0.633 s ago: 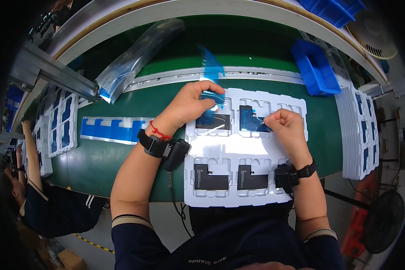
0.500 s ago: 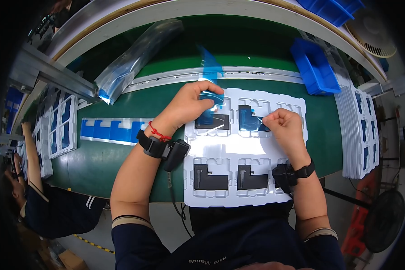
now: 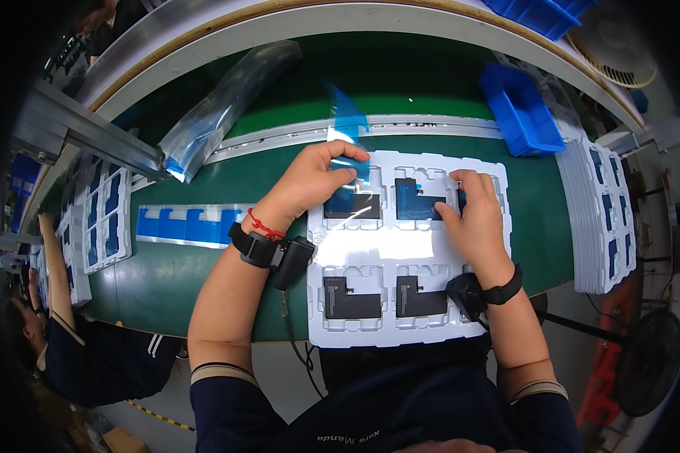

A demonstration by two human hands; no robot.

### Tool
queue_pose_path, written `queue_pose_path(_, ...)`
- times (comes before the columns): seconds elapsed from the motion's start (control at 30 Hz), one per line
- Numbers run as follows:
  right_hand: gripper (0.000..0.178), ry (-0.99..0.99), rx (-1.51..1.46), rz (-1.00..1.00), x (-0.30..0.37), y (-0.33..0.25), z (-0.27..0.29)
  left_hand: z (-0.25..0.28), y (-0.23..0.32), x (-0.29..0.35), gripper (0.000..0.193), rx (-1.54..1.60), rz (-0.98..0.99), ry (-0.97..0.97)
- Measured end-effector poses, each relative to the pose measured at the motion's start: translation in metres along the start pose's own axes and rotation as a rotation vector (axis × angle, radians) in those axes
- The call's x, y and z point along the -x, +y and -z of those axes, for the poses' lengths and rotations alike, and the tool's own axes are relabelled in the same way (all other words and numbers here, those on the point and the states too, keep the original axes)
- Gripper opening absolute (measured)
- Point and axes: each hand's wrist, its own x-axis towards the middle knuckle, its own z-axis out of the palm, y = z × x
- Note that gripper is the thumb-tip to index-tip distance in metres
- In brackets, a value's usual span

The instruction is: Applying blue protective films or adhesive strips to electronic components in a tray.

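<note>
A white moulded plastic tray (image 3: 317, 332) lies in front of me, with L-shaped flat black battery packs in its pockets. Pinched between the thumb and fingers of my left hand (image 3: 306, 177) is a translucent blue film (image 3: 347, 117), which stands up past the fingers and hangs over the upper-left battery (image 3: 366, 205). My right hand (image 3: 472, 219) has its thumb and fingers apart, beside the upper-middle battery (image 3: 408, 202), which looks bluish. Its thumb tip is close to that battery; contact is unclear. Two black batteries, one lower left (image 3: 347, 300) and one lower middle (image 3: 418, 299), show no blue.
A strip of blue film pieces (image 3: 193, 225) lies left of the tray. Behind are a clear plastic bag (image 3: 227, 98) and a metal rail (image 3: 423, 124). A blue bin (image 3: 525, 113) and stacked trays (image 3: 593, 226) stand right. Another person (image 3: 98, 347) works at far left.
My right thumb and fingers have opened from a pinch at the upper-middle battery, and the hand has shifted slightly. My left hand still holds the film in nearly the same place.
</note>
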Motion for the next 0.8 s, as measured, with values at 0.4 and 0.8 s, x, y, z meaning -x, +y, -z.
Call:
queue_pose_path(0.4, 0.043, -0.180, 0.075, 0.060, 0.008, 0.040, 0.022, -0.005, 0.000, 0.004, 0.030, -0.062, -0.049, -0.038)
queue_pose_path(0.8, 0.032, -0.219, 0.128, 0.330, -0.001, 0.007, 0.022, -0.007, -0.004, 0.007, 0.030, -0.210, -0.082, -0.053)
